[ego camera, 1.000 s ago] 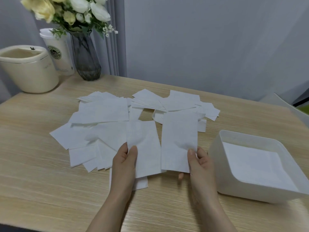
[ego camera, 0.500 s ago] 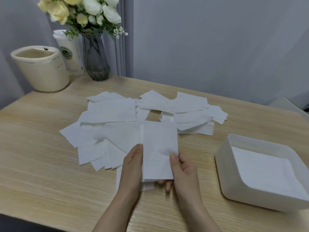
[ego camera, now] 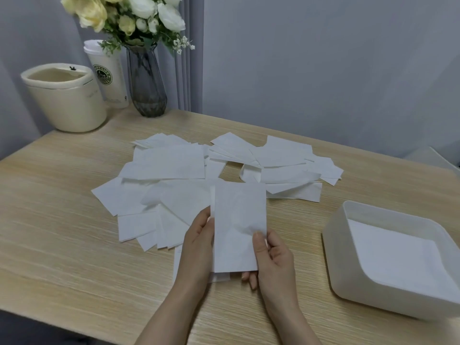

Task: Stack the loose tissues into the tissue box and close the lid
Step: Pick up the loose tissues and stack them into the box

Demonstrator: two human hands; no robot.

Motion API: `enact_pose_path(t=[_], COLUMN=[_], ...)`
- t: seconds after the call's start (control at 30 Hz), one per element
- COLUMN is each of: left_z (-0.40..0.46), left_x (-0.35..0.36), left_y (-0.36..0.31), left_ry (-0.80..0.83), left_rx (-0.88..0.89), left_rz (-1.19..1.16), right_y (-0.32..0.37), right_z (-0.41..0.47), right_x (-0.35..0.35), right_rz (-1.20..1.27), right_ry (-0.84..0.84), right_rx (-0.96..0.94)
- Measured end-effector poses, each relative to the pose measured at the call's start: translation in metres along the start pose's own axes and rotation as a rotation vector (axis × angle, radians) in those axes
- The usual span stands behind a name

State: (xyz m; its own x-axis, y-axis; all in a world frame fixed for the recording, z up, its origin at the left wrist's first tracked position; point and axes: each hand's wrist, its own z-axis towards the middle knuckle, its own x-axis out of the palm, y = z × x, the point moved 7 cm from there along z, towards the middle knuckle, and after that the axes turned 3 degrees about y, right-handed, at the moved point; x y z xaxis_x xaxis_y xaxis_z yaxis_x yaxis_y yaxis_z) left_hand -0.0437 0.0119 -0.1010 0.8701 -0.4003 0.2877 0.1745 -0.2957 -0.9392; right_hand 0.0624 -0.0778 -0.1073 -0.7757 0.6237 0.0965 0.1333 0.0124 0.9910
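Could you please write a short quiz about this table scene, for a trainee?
1. True or false: the tissue box already has its lid on.
2. Which hands hold the stacked tissues? A) left only B) right only C) both
3. What stands beside the vase, at its left?

Key:
1. False, it is open.
2. C, left hand and right hand.
3. A paper cup.

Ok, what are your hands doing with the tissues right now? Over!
Left hand and right hand both hold one small stack of tissues. Box open at right, some tissues inside. Big loose pile left on table. Nothing in the way.
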Motion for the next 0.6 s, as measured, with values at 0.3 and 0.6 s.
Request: enact_pose_path(t=[0.3, 0.6], left_z=[0.0013, 0.0026], left_x=[0.0011, 0.0005], left_y=[0.0027, -0.0011], left_ry=[0.028, 0.018], left_rx=[-0.026, 0.033], left_rz=[-0.077, -0.108], right_y=[-0.0044, -0.003], right_z=[0.0011, 0.0006], right_x=[-0.0002, -0.0019], right_rz=[0.047, 0.032], right_ry=[-0.009, -0.034], right_rx=[-0.023, -0.06])
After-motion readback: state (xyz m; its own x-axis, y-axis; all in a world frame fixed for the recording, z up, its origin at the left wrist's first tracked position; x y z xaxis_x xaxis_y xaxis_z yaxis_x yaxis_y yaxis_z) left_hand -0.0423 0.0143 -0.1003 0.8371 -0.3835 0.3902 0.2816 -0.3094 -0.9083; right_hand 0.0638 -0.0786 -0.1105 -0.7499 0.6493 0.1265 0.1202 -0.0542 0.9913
